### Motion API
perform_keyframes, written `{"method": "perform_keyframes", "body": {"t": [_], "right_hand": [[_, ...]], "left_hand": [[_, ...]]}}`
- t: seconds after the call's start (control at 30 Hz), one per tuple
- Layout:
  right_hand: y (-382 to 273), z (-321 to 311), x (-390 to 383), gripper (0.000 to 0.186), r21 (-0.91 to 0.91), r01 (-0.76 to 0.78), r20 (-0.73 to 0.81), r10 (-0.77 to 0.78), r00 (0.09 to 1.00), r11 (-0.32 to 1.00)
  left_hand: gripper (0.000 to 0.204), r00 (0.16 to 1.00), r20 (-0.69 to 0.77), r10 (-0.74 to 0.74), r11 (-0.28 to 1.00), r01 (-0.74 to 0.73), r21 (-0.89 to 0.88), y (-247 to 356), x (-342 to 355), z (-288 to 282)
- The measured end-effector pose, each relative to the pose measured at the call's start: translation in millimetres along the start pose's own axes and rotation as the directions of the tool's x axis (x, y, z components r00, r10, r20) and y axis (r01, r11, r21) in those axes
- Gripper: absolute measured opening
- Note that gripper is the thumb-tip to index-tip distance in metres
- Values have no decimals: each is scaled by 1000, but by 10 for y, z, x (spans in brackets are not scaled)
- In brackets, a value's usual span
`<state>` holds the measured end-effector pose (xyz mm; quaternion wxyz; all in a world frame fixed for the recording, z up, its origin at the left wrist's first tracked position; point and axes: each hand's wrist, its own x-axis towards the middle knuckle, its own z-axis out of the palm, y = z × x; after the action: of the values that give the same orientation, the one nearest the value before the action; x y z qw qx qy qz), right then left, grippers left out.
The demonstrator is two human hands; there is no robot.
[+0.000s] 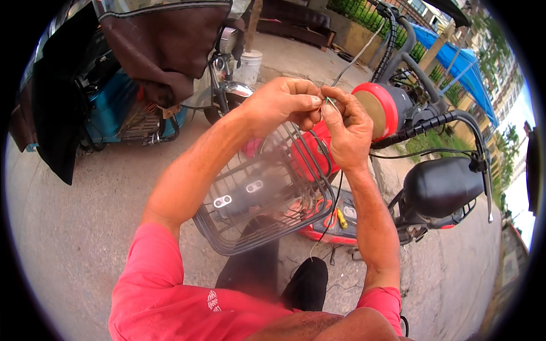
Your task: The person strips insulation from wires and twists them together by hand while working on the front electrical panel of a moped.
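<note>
Both of my hands are raised close together above the front of a red electric scooter (pixel 311 152). My left hand (pixel 282 104) is closed, thumb and forefinger pinching the end of a thin wire (pixel 330 100). Against it, my right hand (pixel 348 129) is closed too, its thumb and curled fingers on the same fine strands. How the strands are joined is too small to tell. A thin black cable (pixel 331 219) hangs down below the right hand. Under my forearms is a black wire basket (pixel 259 244).
A yellow-handled tool (pixel 342 219) and an orange-handled tool (pixel 325 207) lie on the scooter's footboard. Its black seat (pixel 446 187) and handlebar (pixel 449 117) are at the right. A blue three-wheeler (pixel 108 113) with a brown cover (pixel 165 48) and a white bucket (pixel 248 67) stand beyond.
</note>
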<state>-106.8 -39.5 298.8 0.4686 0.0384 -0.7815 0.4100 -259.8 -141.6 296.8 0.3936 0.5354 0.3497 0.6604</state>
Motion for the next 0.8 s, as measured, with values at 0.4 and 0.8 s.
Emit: {"method": "perform_keyframes", "body": {"t": [0.4,0.8], "right_hand": [[76,-103,52,16,91,-79,-43,83,996,993],[39,-119,47,17,226,-161,-47,176,983,961]], "left_hand": [[20,973,-169,160,973,-127,192,152,-28,-104],[23,930,-138,341,890,-272,366,154,-73,56]]}}
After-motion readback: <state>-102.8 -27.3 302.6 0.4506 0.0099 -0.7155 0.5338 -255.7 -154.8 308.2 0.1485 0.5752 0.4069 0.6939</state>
